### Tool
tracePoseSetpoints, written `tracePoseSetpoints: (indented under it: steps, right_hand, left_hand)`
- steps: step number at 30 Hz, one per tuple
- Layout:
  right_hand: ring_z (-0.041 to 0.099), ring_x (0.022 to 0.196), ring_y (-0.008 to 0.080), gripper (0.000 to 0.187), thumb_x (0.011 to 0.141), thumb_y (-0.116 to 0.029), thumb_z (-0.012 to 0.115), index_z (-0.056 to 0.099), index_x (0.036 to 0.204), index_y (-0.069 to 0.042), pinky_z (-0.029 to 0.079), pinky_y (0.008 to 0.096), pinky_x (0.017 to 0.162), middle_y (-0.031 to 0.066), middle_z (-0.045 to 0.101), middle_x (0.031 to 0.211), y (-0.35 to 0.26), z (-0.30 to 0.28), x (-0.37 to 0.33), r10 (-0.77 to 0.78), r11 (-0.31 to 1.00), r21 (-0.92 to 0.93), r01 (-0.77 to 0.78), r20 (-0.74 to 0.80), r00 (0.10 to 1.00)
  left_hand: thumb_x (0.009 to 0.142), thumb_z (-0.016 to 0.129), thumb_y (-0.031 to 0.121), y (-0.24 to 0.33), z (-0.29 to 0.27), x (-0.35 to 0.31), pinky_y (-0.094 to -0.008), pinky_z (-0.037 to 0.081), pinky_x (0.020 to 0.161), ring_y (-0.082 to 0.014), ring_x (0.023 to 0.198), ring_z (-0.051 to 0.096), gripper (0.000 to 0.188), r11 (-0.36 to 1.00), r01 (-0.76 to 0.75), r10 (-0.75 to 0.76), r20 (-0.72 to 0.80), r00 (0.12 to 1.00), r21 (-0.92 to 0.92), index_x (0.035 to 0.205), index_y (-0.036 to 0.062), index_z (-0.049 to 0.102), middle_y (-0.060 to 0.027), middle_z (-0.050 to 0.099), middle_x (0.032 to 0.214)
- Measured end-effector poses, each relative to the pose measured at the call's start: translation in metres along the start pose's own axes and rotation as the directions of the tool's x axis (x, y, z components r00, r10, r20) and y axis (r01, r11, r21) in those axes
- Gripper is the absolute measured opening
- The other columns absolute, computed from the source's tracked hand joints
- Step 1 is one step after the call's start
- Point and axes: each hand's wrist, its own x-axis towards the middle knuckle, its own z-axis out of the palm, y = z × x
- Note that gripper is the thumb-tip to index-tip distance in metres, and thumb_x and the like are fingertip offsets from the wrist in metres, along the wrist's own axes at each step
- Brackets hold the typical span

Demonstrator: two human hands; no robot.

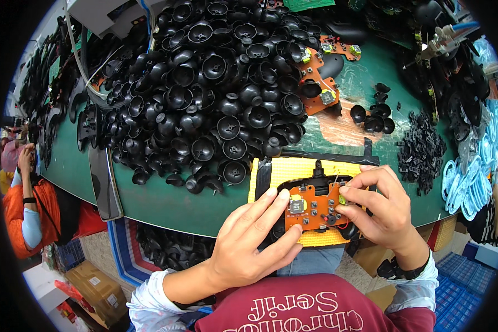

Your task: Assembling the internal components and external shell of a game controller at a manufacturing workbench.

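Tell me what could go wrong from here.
The red wire at the lower right of the orange board might snag on the right hand. The board could shift if the left hand, fingers at its left end, slipped. The pile of black cup-shaped parts sits close beside the yellow mat; a bump might roll one onto it.

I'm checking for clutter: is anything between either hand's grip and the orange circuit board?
Nothing visible is: the left grip touches the left end of the orange circuit board, and the right grip is at its right end, around a yellow-green part. Black caps lie heaped off to the upper left.
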Motion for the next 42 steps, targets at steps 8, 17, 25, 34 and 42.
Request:
tracePoseSetpoints:
  steps: [8,17,25,34,42]
  right_hand:
    - [0.062,0.079,0.0260,0.032,0.066,-0.006,0.083,0.068,0.094,-0.003,0.053,0.0396,0.077,0.0073,0.063,0.088,-0.001,-0.007,0.004,0.024,0.999,-0.033,-0.022,0.035,0.999]
    - [0.065,0.083,0.0232,0.029,0.070,0.000,0.080,0.069,0.097,0.000,0.052,0.0320,0.071,0.0128,0.065,0.093,0.004,-0.016,0.000,0.177,0.982,0.085,-0.171,-0.065,0.982]
    - [0.062,0.081,0.0255,0.031,0.067,0.000,0.081,0.068,0.095,-0.001,0.049,0.0334,0.069,0.0108,0.063,0.093,-0.005,-0.006,0.002,0.079,0.997,-0.007,-0.079,-0.062,0.995]
    - [0.061,0.080,0.0266,0.032,0.065,0.001,0.080,0.067,0.094,-0.001,0.049,0.0358,0.067,0.0095,0.061,0.089,-0.016,-0.005,0.009,0.030,0.996,-0.081,-0.029,0.020,0.999]
    - [0.060,0.079,0.0262,0.032,0.066,-0.001,0.081,0.067,0.095,-0.001,0.048,0.0357,0.067,0.0087,0.062,0.088,-0.008,-0.004,0.007,0.061,0.996,-0.072,-0.057,0.054,0.997]
  left_hand:
    - [0.067,0.084,0.020,0.002,0.000,0.005,-0.0428,0.051,0.088,-0.0416,0.118,0.060,0.046,0.998,-0.041,0.041,0.008,0.999,0.041,0.111,0.0158,0.070,-0.0277,0.058,0.129]
    - [0.068,0.083,0.013,0.001,-0.004,0.008,-0.0410,0.051,0.090,-0.0373,0.113,0.063,0.038,0.965,0.132,-0.153,-0.077,0.985,-0.227,0.101,0.0061,0.065,-0.0262,0.060,0.127]
    - [0.068,0.072,-0.003,0.000,-0.008,0.013,-0.0402,0.055,0.084,-0.0344,0.099,0.067,0.026,0.978,0.142,-0.160,-0.104,0.982,-0.155,0.093,-0.0012,0.066,-0.0224,0.061,0.124]
    - [0.067,0.081,0.009,-0.003,-0.007,0.004,-0.0443,0.051,0.097,-0.0425,0.119,0.059,0.040,0.995,-0.011,0.015,0.040,0.999,-0.102,0.106,0.0121,0.072,-0.0269,0.054,0.134]
    - [0.066,0.081,0.014,-0.001,-0.007,0.008,-0.0443,0.051,0.095,-0.0414,0.119,0.058,0.043,0.998,0.001,0.004,0.073,0.997,-0.063,0.108,0.0165,0.072,-0.0254,0.054,0.134]
